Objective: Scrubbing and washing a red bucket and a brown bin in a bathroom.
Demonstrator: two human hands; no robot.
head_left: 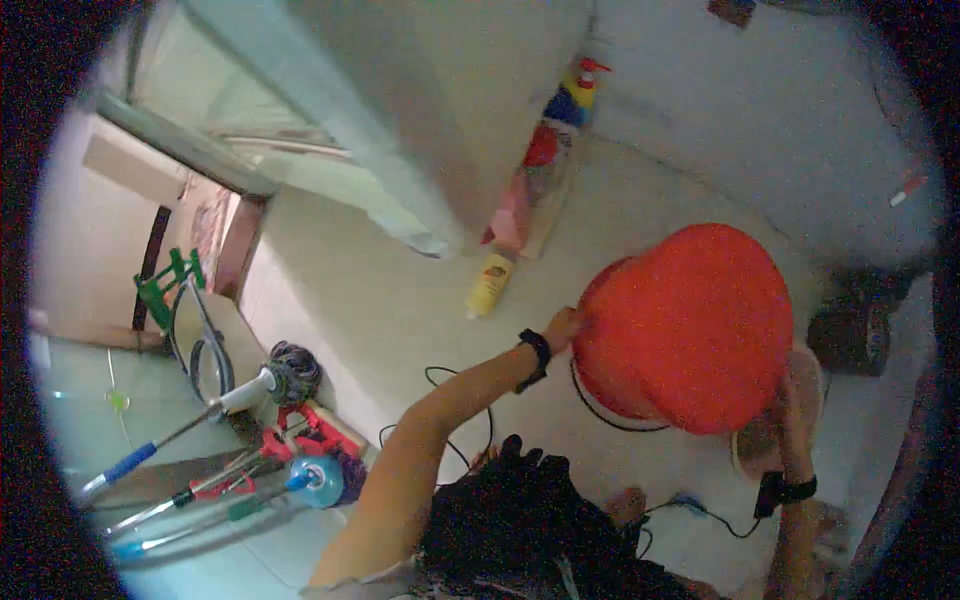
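Observation:
A large red plastic container (pixel 697 330), probably a bucket, is before me, tilted and blurred. Its rounded red face fills much of the right half, and a second red edge shows behind it on the left. My left hand (pixel 564 330) grips its left side, the fingertips partly hidden. Against its lower right edge is my right hand (pixel 796 401), whose fingers are partly hidden and blurred. Both wrists wear black bands. Just behind the right hand sits a pale-rimmed brownish vessel (pixel 756 444), mostly covered.
Several bottles, including a yellow one (pixel 491 285), line the wall base. A dark object (pixel 851 334) stands at the right. Black cable (pixel 491 420) lies on the floor. Mops and brushes, one with a grey head (pixel 295 373), lean at the left near a door edge (pixel 360 142).

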